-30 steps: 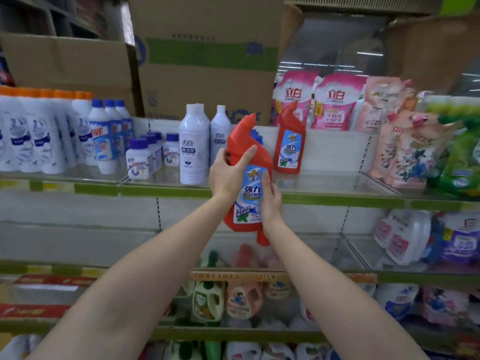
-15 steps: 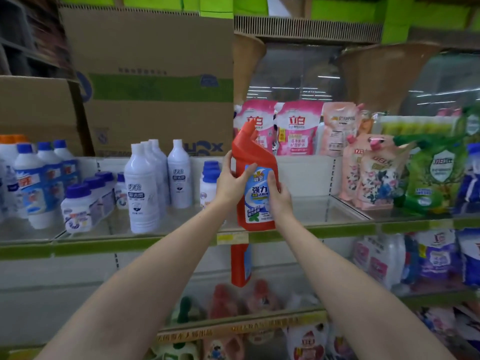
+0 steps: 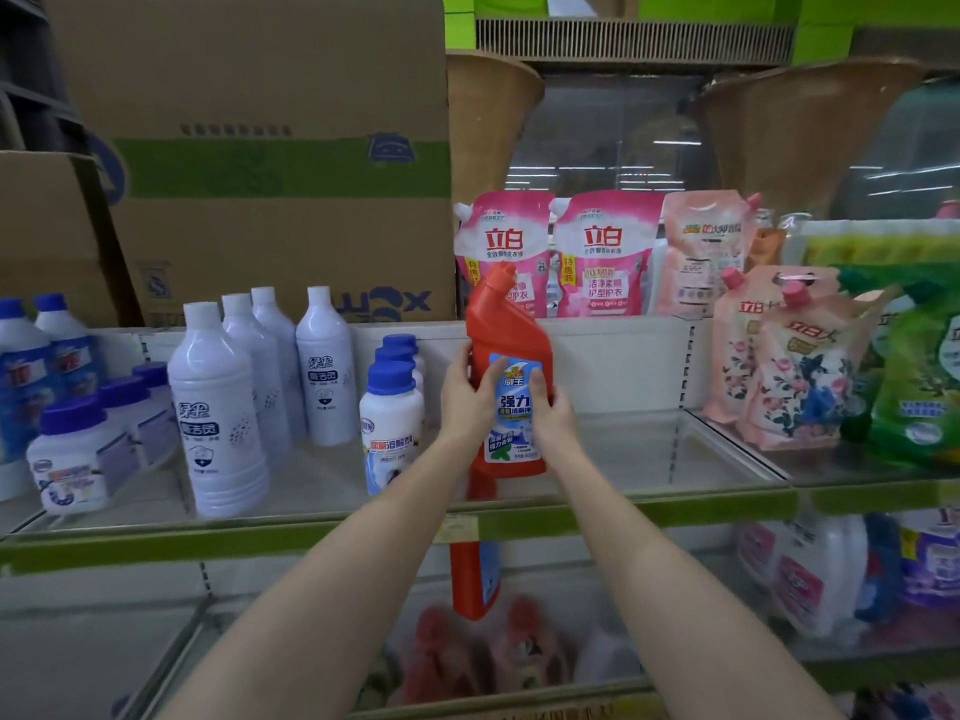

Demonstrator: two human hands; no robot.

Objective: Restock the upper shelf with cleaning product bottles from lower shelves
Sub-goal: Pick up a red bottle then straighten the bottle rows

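Red bottle [image 3: 506, 366]: gripped by left hand [image 3: 464, 394] and right hand [image 3: 551, 410], reaching upper shelf [image 3: 649, 504] front edge; release pending.

Both hands on red bottle [image 3: 511, 356], upright w/ angled neck, base at glass upper shelf [image 3: 649, 454]. Left hand [image 3: 464, 394] wraps bottle's left side; right hand [image 3: 550, 407] grips right side over blue label. 2nd red bottle [image 3: 475, 574] visible below shelf edge, behind forearms. Left of it: blue-cap white bottles [image 3: 392, 423], tall white bottles [image 3: 221, 407]. Pink refill pouches [image 3: 602, 252] behind; floral pouches [image 3: 789, 356] on right. Cardboard box [image 3: 270, 148] at back left.
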